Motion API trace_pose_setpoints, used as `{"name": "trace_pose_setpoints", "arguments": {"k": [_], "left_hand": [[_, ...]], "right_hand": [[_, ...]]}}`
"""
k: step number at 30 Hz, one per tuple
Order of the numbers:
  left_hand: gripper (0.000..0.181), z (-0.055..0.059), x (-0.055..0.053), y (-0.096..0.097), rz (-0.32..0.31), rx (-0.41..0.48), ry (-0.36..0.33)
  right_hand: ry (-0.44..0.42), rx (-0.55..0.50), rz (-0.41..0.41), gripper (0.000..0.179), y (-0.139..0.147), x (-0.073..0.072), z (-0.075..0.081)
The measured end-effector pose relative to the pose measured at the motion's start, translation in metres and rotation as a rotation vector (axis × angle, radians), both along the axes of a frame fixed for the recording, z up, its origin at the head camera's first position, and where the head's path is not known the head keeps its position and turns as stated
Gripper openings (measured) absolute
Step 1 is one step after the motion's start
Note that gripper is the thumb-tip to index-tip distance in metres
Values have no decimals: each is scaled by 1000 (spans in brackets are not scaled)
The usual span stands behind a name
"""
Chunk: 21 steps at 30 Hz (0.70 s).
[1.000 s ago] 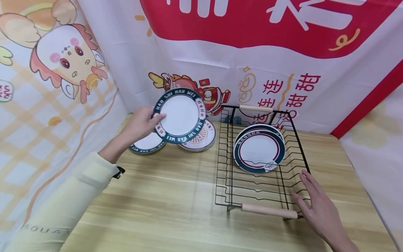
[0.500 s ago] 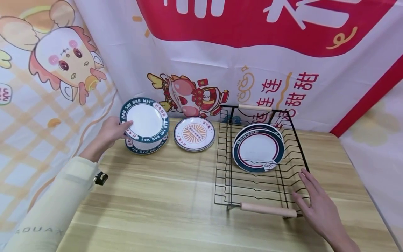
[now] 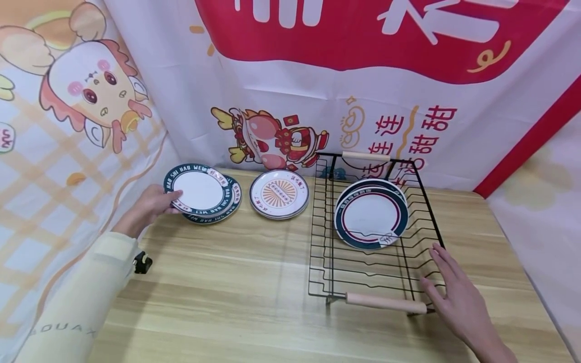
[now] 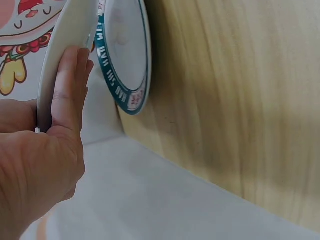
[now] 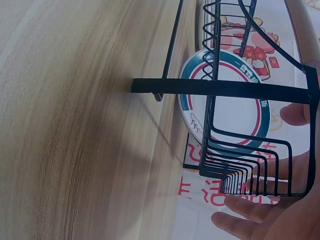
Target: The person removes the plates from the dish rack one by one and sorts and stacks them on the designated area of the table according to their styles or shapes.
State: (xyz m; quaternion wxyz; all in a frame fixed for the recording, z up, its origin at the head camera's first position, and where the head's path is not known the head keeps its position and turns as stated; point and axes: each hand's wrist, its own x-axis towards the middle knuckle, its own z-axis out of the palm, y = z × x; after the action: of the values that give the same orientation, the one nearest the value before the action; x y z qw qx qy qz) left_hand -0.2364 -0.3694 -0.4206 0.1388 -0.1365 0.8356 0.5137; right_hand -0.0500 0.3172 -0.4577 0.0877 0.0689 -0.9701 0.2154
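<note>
My left hand (image 3: pixel 156 201) pinches the left edge of a white plate (image 3: pixel 199 191) with a dark green lettered rim, thumb on top and fingers underneath. Close below it lies a matching plate (image 3: pixel 236 194), mostly covered by the held one. In the left wrist view the held plate (image 4: pixel 70 30) shows nearly edge-on, apart from the lower plate (image 4: pixel 125 55). My right hand (image 3: pixel 458 297) is at the near right corner of a black wire dish rack (image 3: pixel 386 303), its fingers extended and spread. In the right wrist view, thumb and fingers lie on either side of the rack's frame (image 5: pixel 250 91).
Two plates (image 3: pixel 372 217) with dark rims lean in the rack, towards its far half. A small stack of white plates (image 3: pixel 279 194) with an orange sunburst lies between the rack and the left-hand plates. Printed cloth (image 3: pixel 281 80) hangs behind the wooden table (image 3: pixel 236 302).
My left hand has carried the green-rimmed plate left, away from above the sunburst stack, and lowered it close over the matching plate. The right hand has stayed at the rack's corner.
</note>
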Motion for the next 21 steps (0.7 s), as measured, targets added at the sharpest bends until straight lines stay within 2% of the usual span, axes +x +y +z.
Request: {"name": "trace_pose_setpoints", "arguments": {"k": [5, 10, 21], "left_hand": [[34, -10, 0, -1, -13, 56, -23], [45, -19, -1, 0, -20, 51, -55], [30, -27, 2, -1, 32, 92, -134]], "right_hand": [[15, -4, 7, 70, 0, 0, -1], [30, -6, 14, 70, 0, -1, -1], [32, -8, 14, 71, 0, -1, -2]]}}
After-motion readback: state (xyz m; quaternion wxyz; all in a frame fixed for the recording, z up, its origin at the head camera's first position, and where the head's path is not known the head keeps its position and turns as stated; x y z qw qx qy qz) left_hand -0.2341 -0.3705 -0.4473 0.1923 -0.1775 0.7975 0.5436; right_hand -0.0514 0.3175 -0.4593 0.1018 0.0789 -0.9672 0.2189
